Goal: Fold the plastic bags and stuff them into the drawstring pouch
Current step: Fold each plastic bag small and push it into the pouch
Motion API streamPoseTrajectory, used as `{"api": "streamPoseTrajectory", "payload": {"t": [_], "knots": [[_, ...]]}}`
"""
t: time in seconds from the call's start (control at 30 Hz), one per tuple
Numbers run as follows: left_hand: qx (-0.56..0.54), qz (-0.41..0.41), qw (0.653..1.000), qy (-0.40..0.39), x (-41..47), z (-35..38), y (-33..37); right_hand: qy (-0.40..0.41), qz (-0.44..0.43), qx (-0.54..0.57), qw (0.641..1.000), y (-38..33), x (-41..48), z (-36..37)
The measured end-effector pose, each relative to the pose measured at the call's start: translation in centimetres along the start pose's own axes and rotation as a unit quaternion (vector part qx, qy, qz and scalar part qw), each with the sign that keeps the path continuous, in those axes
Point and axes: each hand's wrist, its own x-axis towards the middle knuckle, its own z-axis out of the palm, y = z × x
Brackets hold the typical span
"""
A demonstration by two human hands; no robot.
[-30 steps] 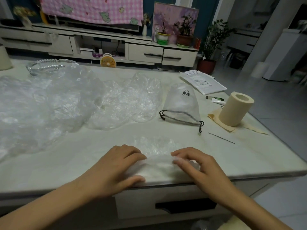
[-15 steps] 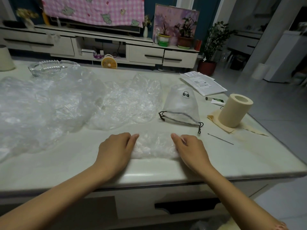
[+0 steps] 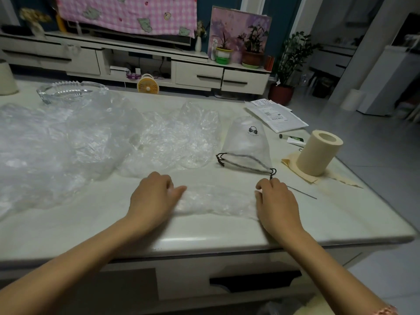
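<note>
A clear plastic bag (image 3: pixel 216 202), folded into a narrow strip, lies across the table near its front edge. My left hand (image 3: pixel 153 198) holds the strip's left end with curled fingers. My right hand (image 3: pixel 276 202) grips the right end, fingers curled on the plastic. Just behind the strip lies the translucent drawstring pouch (image 3: pixel 246 144), flat, with a dark cord along its near mouth and a small black logo. Loose crumpled plastic bags (image 3: pixel 68 142) cover the left and middle of the table.
A cream tape roll (image 3: pixel 319 152) stands on a yellowish cloth at the right. A thin needle (image 3: pixel 302 192) lies beside my right hand. A white mailer (image 3: pixel 276 115), a small tube (image 3: pixel 293 139) and a glass ashtray (image 3: pixel 68 92) sit farther back on the table (image 3: pixel 341 219).
The bag went from a wider fold under my flat hands to a narrow strip farther from the edge. Both hands moved forward and apart to its two ends.
</note>
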Motion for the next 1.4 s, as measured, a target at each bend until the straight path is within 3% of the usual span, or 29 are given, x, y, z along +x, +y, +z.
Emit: {"api": "streamPoseTrajectory", "payload": {"t": [0.07, 0.13, 0.23, 0.3, 0.37, 0.43, 0.5, 0.6, 0.67, 0.7, 0.8, 0.83, 0.93, 1.03, 1.17, 1.33, 1.4], "knots": [[-0.238, -0.087, 0.967, -0.012, 0.7, -1.3, 0.1, -0.009, -0.002, 0.146, 0.989, 0.5, 0.4, -1.0], [-0.397, -0.142, 0.905, -0.054, 0.9, -2.9, 0.3, -0.014, 0.016, 0.340, 0.940, 0.1, 0.8, -2.6], [-0.427, -0.090, 0.886, -0.158, 0.3, -5.0, 1.2, -0.095, -0.005, 0.560, 0.823, -2.0, 0.3, -5.1], [-0.412, -0.046, 0.879, -0.235, -0.3, -5.7, 2.0, -0.210, -0.038, 0.603, 0.769, -3.5, -0.1, -5.7], [-0.384, -0.015, 0.880, -0.280, -1.1, -5.8, 2.7, -0.326, -0.057, 0.583, 0.742, -4.7, -0.6, -5.5], [-0.361, -0.006, 0.888, -0.286, -1.4, -5.6, 3.3, -0.395, -0.073, 0.538, 0.741, -5.4, -1.1, -4.9], [-0.344, -0.012, 0.902, -0.263, -1.3, -5.8, 3.5, -0.400, -0.082, 0.522, 0.748, -5.5, -1.3, -4.6], [-0.346, -0.046, 0.928, -0.129, -0.3, -6.5, 3.0, -0.364, -0.067, 0.548, 0.750, -5.4, -1.7, -4.8], [-0.365, -0.077, 0.927, -0.040, -0.1, -6.4, 2.6, -0.322, -0.051, 0.575, 0.750, -5.3, -1.8, -4.7], [-0.388, -0.091, 0.915, -0.057, -0.4, -6.2, 2.8, -0.297, -0.039, 0.589, 0.751, -5.3, -1.8, -4.6], [-0.454, -0.116, 0.853, -0.231, -2.2, -4.6, 4.2, -0.250, -0.009, 0.617, 0.746, -5.3, -1.8, -4.6], [-0.463, -0.110, 0.846, -0.241, -2.7, -4.1, 4.6, -0.244, -0.002, 0.624, 0.742, -5.4, -1.8, -4.6], [-0.423, -0.087, 0.887, -0.166, -3.2, -3.2, 5.1, -0.232, 0.020, 0.643, 0.730, -5.4, -1.9, -4.7], [-0.401, -0.072, 0.899, -0.162, -3.2, -2.8, 4.9, -0.241, 0.026, 0.659, 0.712, -5.5, -1.9, -4.8], [-0.458, -0.110, 0.861, -0.193, -2.8, -2.7, 5.2, -0.216, 0.033, 0.684, 0.696, -5.5, -1.7, -4.8], [-0.591, -0.220, 0.730, -0.264, -2.7, -2.8, 5.3, -0.188, 0.038, 0.693, 0.695, -5.6, -1.4, -5.0], [-0.574, -0.212, 0.724, -0.317, -2.8, -2.8, 5.1, -0.190, 0.028, 0.695, 0.693, -5.7, -1.5, -5.2]]}}
